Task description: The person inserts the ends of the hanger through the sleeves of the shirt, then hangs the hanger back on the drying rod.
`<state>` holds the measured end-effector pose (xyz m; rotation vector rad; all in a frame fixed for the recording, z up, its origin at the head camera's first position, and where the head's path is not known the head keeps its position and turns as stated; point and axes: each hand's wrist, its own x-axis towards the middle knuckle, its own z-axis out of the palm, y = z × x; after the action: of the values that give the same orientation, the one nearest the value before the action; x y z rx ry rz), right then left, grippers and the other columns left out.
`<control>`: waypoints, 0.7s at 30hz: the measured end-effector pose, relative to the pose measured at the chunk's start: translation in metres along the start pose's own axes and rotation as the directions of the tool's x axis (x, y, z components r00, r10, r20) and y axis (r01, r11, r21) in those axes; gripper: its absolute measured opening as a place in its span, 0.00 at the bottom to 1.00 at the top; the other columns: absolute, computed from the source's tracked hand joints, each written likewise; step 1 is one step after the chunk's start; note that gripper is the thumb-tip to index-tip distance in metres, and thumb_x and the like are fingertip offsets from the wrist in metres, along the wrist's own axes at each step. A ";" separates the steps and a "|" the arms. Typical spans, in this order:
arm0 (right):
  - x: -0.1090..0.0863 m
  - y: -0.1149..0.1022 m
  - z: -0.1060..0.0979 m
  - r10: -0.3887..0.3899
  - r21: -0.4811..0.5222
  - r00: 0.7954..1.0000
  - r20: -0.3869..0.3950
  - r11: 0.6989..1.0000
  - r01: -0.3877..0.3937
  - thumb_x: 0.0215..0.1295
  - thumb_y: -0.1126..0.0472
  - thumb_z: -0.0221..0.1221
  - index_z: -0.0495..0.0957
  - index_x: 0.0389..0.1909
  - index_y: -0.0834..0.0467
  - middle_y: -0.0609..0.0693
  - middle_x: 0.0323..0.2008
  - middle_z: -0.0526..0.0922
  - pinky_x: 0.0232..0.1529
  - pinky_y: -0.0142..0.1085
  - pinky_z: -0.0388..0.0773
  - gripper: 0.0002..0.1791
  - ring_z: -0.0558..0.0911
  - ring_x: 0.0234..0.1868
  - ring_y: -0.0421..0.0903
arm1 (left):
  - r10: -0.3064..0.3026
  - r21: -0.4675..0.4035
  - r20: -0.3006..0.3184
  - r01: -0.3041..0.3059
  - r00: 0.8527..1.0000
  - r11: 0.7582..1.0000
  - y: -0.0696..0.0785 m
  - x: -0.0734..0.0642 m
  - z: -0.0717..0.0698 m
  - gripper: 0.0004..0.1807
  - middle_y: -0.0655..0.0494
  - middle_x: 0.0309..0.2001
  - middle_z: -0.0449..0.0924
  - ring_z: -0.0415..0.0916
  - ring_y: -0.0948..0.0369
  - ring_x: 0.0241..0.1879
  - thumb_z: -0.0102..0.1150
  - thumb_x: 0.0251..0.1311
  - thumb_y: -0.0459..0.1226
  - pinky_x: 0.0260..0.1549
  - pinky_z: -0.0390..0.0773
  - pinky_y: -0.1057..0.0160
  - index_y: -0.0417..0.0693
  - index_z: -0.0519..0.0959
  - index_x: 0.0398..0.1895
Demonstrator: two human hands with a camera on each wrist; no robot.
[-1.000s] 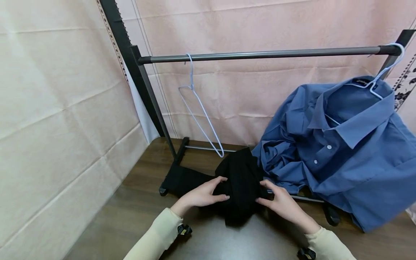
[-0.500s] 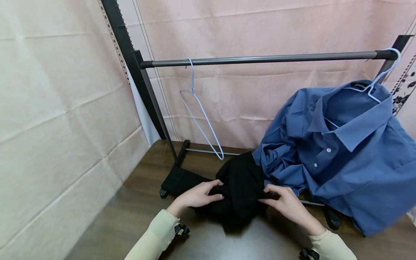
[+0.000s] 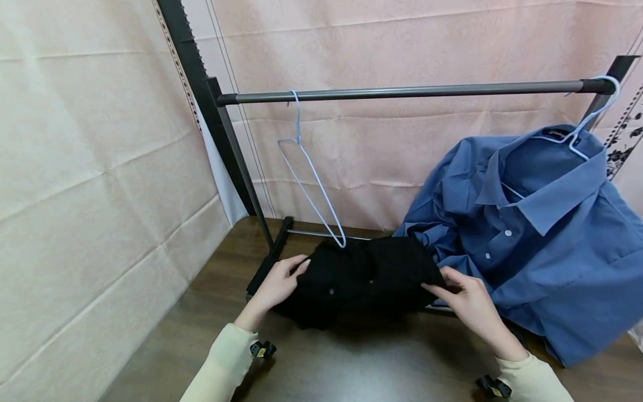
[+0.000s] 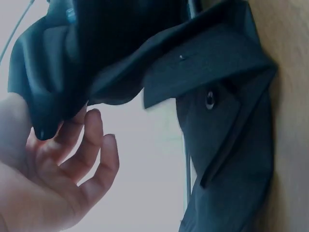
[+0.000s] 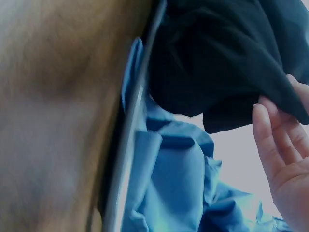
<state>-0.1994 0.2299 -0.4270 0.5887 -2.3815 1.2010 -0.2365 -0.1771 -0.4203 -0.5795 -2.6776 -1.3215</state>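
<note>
A black shirt (image 3: pixel 366 273) with small buttons is spread between my two hands, just over the table. At its left side, my left hand (image 3: pixel 273 285) pinches the cloth. The left wrist view shows the fabric between thumb and fingers, with a buttoned flap (image 4: pixel 212 63) hanging alongside. My right hand (image 3: pixel 469 298) pinches the shirt's right edge. From the right wrist camera, the fingers (image 5: pixel 265 135) show beneath a drooping corner of the black cloth. Behind the shirt, a light blue hanger (image 3: pixel 321 192) hangs from the rail, its lower end close to the fabric.
A dark metal rack stands on the wooden table (image 3: pixel 321 363), its rail (image 3: pixel 412 91) crossing the view. On the right a blue shirt (image 3: pixel 542 234) hangs on another light hanger, close to my right hand. Pale cloth (image 3: pixel 100 195) covers the left side and back.
The bunched black shirt has been raised and spread wider. My left hand has moved left and up, my right hand to the right, both with cloth held.
</note>
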 end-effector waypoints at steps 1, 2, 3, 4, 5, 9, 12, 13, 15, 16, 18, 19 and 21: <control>0.000 0.000 -0.003 0.000 -0.010 1.000 -0.017 1.000 0.000 0.60 0.67 0.70 0.80 0.33 0.48 0.40 0.26 0.82 0.27 0.27 0.72 0.11 0.77 0.24 0.35 | -0.004 -0.008 -0.028 0.004 1.000 1.000 -0.001 0.000 -0.003 0.14 0.52 0.49 0.85 0.81 0.57 0.48 0.50 0.77 0.41 0.51 0.77 0.51 0.48 0.83 0.54; 0.000 0.000 -0.006 -0.001 -0.016 1.000 -0.031 1.000 0.001 0.60 0.69 0.70 0.81 0.34 0.49 0.41 0.27 0.84 0.29 0.26 0.73 0.12 0.79 0.27 0.35 | -0.003 -0.014 -0.051 0.002 0.999 1.000 -0.001 0.000 -0.005 0.13 0.53 0.47 0.85 0.81 0.58 0.45 0.50 0.77 0.40 0.49 0.77 0.52 0.49 0.83 0.53; 0.000 -0.001 -0.009 -0.003 -0.019 0.999 -0.042 1.000 0.002 0.60 0.70 0.70 0.81 0.35 0.49 0.41 0.28 0.85 0.31 0.25 0.74 0.12 0.81 0.28 0.35 | -0.001 -0.017 -0.068 0.000 0.998 1.000 -0.002 0.000 -0.007 0.12 0.54 0.45 0.86 0.80 0.59 0.42 0.51 0.77 0.39 0.47 0.77 0.53 0.50 0.84 0.51; 0.000 -0.001 -0.011 -0.007 -0.020 0.999 -0.049 1.000 0.006 0.59 0.71 0.69 0.81 0.35 0.50 0.42 0.28 0.85 0.32 0.24 0.75 0.13 0.82 0.29 0.35 | 0.004 -0.017 -0.079 -0.005 0.997 1.000 -0.002 0.001 -0.009 0.11 0.55 0.43 0.86 0.80 0.59 0.40 0.51 0.77 0.38 0.45 0.77 0.54 0.51 0.84 0.50; -0.001 -0.001 -0.013 -0.009 -0.019 0.999 -0.052 1.000 0.008 0.59 0.72 0.69 0.81 0.35 0.50 0.42 0.28 0.86 0.33 0.24 0.75 0.13 0.82 0.30 0.35 | 0.013 -0.013 -0.087 -0.014 0.996 1.000 -0.002 0.001 -0.011 0.11 0.56 0.42 0.86 0.80 0.60 0.40 0.51 0.76 0.38 0.44 0.77 0.56 0.51 0.84 0.49; -0.003 0.001 -0.018 -0.010 -0.011 0.998 -0.057 1.000 0.010 0.60 0.73 0.68 0.81 0.36 0.52 0.43 0.27 0.86 0.31 0.25 0.77 0.12 0.83 0.27 0.38 | 0.039 -0.016 -0.102 -0.041 0.994 0.999 -0.001 0.000 -0.019 0.12 0.56 0.36 0.84 0.79 0.58 0.34 0.49 0.78 0.39 0.39 0.78 0.60 0.50 0.84 0.47; -0.004 0.004 -0.024 0.028 -0.023 0.994 -0.102 0.999 -0.031 0.62 0.72 0.67 0.80 0.37 0.55 0.46 0.26 0.86 0.27 0.27 0.75 0.10 0.83 0.25 0.40 | 0.036 -0.060 -0.154 -0.046 0.987 0.997 -0.001 -0.001 -0.027 0.15 0.54 0.30 0.82 0.79 0.55 0.29 0.47 0.79 0.42 0.33 0.79 0.62 0.47 0.84 0.44; -0.005 0.005 -0.027 0.053 -0.026 0.992 -0.118 0.998 -0.056 0.63 0.71 0.67 0.80 0.37 0.56 0.47 0.26 0.87 0.26 0.27 0.75 0.09 0.84 0.24 0.39 | 0.033 -0.067 -0.176 -0.046 0.984 0.997 -0.002 -0.001 -0.031 0.16 0.54 0.28 0.81 0.78 0.54 0.28 0.47 0.79 0.43 0.32 0.78 0.63 0.47 0.83 0.42; -0.007 0.009 -0.032 0.112 -0.032 0.984 -0.141 0.992 -0.118 0.65 0.69 0.66 0.80 0.38 0.57 0.48 0.27 0.87 0.25 0.27 0.74 0.06 0.84 0.24 0.38 | 0.026 -0.076 -0.206 -0.043 0.978 0.996 -0.003 -0.001 -0.037 0.17 0.55 0.26 0.80 0.78 0.54 0.27 0.46 0.79 0.44 0.30 0.77 0.64 0.46 0.83 0.39; -0.008 0.012 -0.035 0.142 -0.035 0.979 -0.143 0.988 -0.148 0.66 0.67 0.66 0.80 0.39 0.57 0.48 0.28 0.87 0.24 0.27 0.73 0.05 0.84 0.24 0.37 | 0.017 -0.062 -0.210 -0.031 0.978 0.998 -0.004 -0.002 -0.039 0.17 0.56 0.26 0.80 0.78 0.55 0.27 0.46 0.79 0.44 0.30 0.77 0.64 0.47 0.83 0.39; -0.011 0.017 -0.039 0.191 -0.040 0.973 -0.127 0.980 -0.197 0.68 0.64 0.65 0.80 0.41 0.58 0.49 0.30 0.88 0.26 0.27 0.74 0.05 0.84 0.25 0.36 | 0.004 -0.036 -0.186 -0.011 0.983 0.999 -0.004 -0.003 -0.041 0.18 0.58 0.26 0.80 0.77 0.56 0.28 0.46 0.79 0.45 0.30 0.76 0.64 0.49 0.83 0.38; -0.012 0.019 -0.040 0.209 -0.043 0.971 -0.113 0.976 -0.215 0.69 0.63 0.65 0.80 0.41 0.58 0.49 0.31 0.88 0.27 0.28 0.75 0.05 0.85 0.25 0.37 | 0.001 -0.026 -0.163 -0.005 0.987 1.000 -0.005 -0.004 -0.041 0.17 0.58 0.26 0.80 0.77 0.56 0.28 0.45 0.80 0.45 0.30 0.76 0.64 0.49 0.83 0.38; -0.014 0.025 -0.042 0.234 -0.054 0.969 -0.079 0.970 -0.239 0.70 0.60 0.64 0.79 0.43 0.57 0.51 0.34 0.88 0.27 0.29 0.76 0.06 0.85 0.25 0.38 | -0.006 -0.015 -0.111 0.005 0.994 1.000 -0.007 -0.004 -0.036 0.17 0.58 0.27 0.80 0.77 0.58 0.28 0.45 0.80 0.45 0.31 0.77 0.63 0.50 0.83 0.38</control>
<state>-0.1945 0.2801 -0.4274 0.2406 -2.4701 1.2149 -0.2385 -0.2106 -0.4041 -0.4850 -2.5844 -1.3347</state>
